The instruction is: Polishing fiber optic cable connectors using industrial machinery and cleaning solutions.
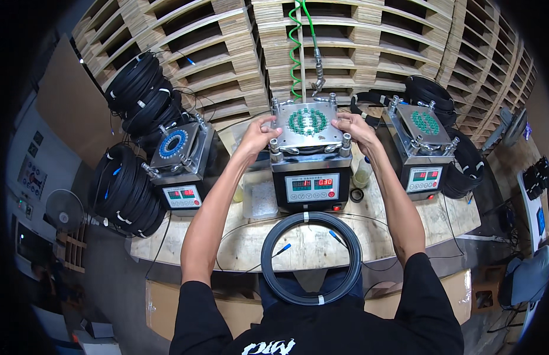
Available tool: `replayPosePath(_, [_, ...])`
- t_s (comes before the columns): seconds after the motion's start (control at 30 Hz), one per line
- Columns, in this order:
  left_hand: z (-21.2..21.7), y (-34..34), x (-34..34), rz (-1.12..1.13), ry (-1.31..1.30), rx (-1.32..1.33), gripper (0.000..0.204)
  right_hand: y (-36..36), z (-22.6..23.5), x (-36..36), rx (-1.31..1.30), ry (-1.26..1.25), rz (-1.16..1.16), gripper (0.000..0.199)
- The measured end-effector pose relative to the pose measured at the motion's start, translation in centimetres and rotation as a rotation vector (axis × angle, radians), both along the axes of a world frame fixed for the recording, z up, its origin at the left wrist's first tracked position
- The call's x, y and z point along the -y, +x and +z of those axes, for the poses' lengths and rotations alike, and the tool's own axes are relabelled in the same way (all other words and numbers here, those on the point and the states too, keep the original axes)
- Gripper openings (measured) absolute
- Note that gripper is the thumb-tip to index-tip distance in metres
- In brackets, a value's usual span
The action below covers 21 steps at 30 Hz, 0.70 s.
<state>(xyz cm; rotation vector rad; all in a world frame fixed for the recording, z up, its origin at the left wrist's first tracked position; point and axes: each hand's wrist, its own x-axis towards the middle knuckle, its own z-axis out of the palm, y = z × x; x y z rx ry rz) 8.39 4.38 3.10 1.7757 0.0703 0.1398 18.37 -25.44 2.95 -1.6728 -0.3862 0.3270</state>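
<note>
A boxy black machine (310, 188) with a red-digit display stands in the middle of the wooden bench (440, 219). On its top lies a square steel plate (308, 125) ringed with green connectors. My left hand (258, 134) grips the plate's left edge. My right hand (352, 126) grips its right edge. A coil of black cable (311, 258) with blue connector ends lies on the bench in front of me, near my chest.
A like machine with blue connectors (181, 167) stands to the left, another with green ones (424, 148) to the right. Bundles of black cable coils (127, 177) hang at left and right. Stacked wooden pallets (357, 41) rise behind. A green coiled air hose (297, 41) hangs above.
</note>
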Motion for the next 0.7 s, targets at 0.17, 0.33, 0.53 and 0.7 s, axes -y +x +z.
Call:
replayPosePath(0.17, [3.6, -1.5, 2.0, -0.032, 0.025, 0.071, 0.048, 0.5, 1.8, 0.0, -0.093, 0.289, 0.001, 0.051])
replayPosePath(0.33, [7.4, -3.0, 2.6, -0.039, 0.468, 0.325, 0.035, -1.5, 8.5, -1.9, -0.010, 0.484, -0.031, 0.023])
replayPosePath(0.53, [6.2, -2.5, 3.3, 0.190, 0.811, 0.654, 0.018, -2.5, 12.7, -7.3, 0.199, 0.439, -0.007, 0.021])
replayPosePath(0.7, [5.0, -1.3, 1.7, 0.271, 0.611, 0.553, 0.017, -0.3, 10.1, -8.1, 0.283, 0.223, 0.054, 0.051])
